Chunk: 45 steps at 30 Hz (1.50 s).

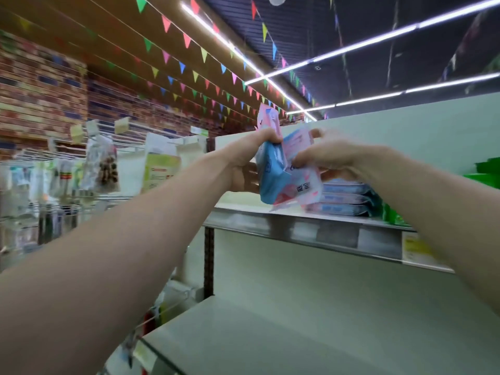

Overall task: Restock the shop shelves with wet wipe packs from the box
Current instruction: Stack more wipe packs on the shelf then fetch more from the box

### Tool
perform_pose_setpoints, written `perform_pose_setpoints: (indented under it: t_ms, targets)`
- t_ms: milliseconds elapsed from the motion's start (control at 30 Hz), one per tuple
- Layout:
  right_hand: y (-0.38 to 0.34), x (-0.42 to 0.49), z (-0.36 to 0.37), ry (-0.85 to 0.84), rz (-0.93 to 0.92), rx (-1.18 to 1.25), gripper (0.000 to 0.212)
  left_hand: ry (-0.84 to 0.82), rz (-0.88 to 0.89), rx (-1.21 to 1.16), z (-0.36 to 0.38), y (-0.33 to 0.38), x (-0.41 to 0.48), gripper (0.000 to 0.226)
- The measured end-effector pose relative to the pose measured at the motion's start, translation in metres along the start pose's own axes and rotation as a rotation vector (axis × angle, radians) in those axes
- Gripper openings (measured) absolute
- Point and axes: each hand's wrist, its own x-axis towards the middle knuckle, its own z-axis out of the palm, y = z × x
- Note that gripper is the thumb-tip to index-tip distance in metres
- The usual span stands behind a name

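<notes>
Just above the front edge of the upper shelf (297,228), the left hand (243,161) clenches a bundle of wet wipe packs (272,171), the blurred right hand (338,158) curls its fingers round the pink pack (303,182) at the bundle's right, and farther back on that shelf lies a stack of packs (349,197).

Two bare hands are raised at the shelving, the left hand (250,158) and the right hand (338,155). Between them they hold at least two soft blue-and-pink plastic wet wipe packs (270,174) (blur hides the exact number). Three more such packs lie in a flat stack (345,198). Two pale metal shelves (297,228) show, one above the other. Three lines of white ceiling strip lights (365,41) run overhead. The small coloured triangular flags (186,40) are too many to count.
</notes>
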Motion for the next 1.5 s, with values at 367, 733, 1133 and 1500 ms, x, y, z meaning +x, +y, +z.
perform_pose_setpoints:
  t_ms: [367,733,1133,1500]
  targets:
    - [0.028,0.037,-0.028,0.268,0.076,0.066,0.028,-0.198,-0.007,-0.014,0.018,0.003,0.051,0.041]
    - [0.035,0.061,-0.041,0.515,0.147,0.473,0.061,-0.419,-0.05,-0.216,0.01,0.005,0.085,0.07]
    - [0.03,0.061,-0.084,0.564,0.192,0.025,0.027,-0.228,0.003,-0.159,0.032,0.033,0.12,0.054]
    - [0.045,0.083,-0.096,0.277,0.334,0.046,0.012,-0.167,-0.007,0.031,0.049,0.049,0.166,0.05]
